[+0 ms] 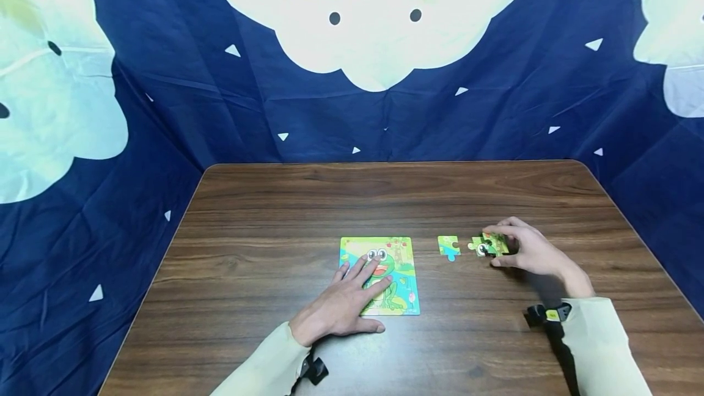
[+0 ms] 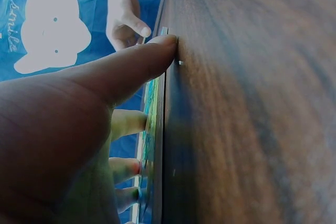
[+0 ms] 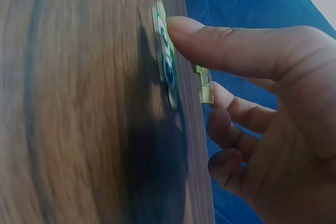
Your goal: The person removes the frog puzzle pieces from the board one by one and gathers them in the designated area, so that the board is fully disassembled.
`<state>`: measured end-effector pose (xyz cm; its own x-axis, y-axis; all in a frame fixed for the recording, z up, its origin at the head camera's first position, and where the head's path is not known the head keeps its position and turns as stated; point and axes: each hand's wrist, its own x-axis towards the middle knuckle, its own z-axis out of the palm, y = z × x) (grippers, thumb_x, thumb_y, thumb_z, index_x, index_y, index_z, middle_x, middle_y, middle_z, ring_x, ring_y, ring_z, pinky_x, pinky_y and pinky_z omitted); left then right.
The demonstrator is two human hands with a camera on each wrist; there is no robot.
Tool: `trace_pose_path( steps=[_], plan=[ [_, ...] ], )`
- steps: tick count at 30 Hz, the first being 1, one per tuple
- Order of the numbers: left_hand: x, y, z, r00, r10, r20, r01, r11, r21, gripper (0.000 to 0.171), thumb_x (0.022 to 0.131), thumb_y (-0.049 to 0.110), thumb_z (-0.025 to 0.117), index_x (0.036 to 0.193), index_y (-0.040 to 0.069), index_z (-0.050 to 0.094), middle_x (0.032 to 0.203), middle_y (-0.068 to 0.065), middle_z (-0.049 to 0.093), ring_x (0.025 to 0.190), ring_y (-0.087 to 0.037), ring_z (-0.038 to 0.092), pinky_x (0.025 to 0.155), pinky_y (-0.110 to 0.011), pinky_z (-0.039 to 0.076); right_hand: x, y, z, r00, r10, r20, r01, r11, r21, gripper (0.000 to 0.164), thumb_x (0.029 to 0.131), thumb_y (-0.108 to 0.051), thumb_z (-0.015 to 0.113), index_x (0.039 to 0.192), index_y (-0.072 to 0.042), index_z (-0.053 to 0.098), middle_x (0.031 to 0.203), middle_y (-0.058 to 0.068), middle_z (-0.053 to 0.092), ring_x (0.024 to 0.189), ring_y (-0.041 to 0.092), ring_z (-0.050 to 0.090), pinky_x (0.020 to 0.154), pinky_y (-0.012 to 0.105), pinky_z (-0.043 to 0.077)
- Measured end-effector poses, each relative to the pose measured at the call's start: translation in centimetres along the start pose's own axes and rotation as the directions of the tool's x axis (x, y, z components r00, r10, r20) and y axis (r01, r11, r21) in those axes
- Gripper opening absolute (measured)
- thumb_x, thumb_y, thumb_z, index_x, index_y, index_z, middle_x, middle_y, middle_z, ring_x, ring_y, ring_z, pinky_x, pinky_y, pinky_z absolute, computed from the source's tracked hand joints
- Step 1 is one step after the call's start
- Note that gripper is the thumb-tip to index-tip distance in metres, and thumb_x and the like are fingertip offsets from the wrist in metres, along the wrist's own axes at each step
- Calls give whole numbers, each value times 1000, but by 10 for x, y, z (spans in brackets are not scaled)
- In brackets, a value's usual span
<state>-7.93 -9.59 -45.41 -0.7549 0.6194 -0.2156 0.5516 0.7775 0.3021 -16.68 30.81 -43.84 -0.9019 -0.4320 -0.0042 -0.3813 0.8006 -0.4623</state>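
Observation:
My left hand (image 1: 342,305) lies with fingers spread over a square frog picture board (image 1: 406,289), covering part of its left side. In the left wrist view, the fingertips press on the board's face and the thumb reaches past its edge. At the right, my right hand (image 1: 535,253) pinches a green jigsaw piece (image 3: 206,90) between thumb and fingers, tilted above the tabletop. Close under the thumb, a jigsaw piece with an eye printed on it (image 3: 166,59) lies on the table. Another green and blue jigsaw piece (image 1: 448,245) lies between the board and that hand.
The brown wood-grain table (image 1: 264,212) ends at a back edge below a dark blue curtain (image 1: 231,109) with white cloud shapes. A black strap device sits on each wrist, the right one (image 1: 547,314) close over the table.

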Motion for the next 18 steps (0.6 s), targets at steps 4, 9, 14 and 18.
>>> trace_pose_path(
  steps=[4,9,14,18],
  plan=[
    [0,0,0,1000,-2,0,2,1000,7,82,87,62,66,156,31,34,171,-9,14,157,-32,17,121,-59,25,-3,8,-4,1000,5,-2,-5,1000,-1,63,74,-21,89,130,-6,65,113,14,60,80,13,45,66,23,35],
    [0,0,0,1000,-2,-1,2,1000,3,82,87,61,66,156,31,34,171,-8,13,157,-32,17,121,-59,25,-5,14,-9,1000,7,2,-7,1000,-5,56,74,-20,88,125,-7,68,113,16,59,79,12,44,65,23,35],
    [0,0,0,1000,-6,4,6,1000,0,83,87,61,66,157,31,34,171,-8,13,158,-32,16,121,-59,25,-7,21,-9,1000,-19,-17,19,1000,-14,44,74,-14,87,116,-10,73,108,13,63,79,7,46,65,22,37],
    [0,0,0,1000,-6,7,6,1000,0,83,88,61,66,157,31,33,171,-8,13,158,-32,16,122,-59,24,-10,26,-11,999,-12,-46,12,1000,-5,44,74,-18,88,115,-10,73,100,8,63,80,5,48,66,22,39]
  ],
)
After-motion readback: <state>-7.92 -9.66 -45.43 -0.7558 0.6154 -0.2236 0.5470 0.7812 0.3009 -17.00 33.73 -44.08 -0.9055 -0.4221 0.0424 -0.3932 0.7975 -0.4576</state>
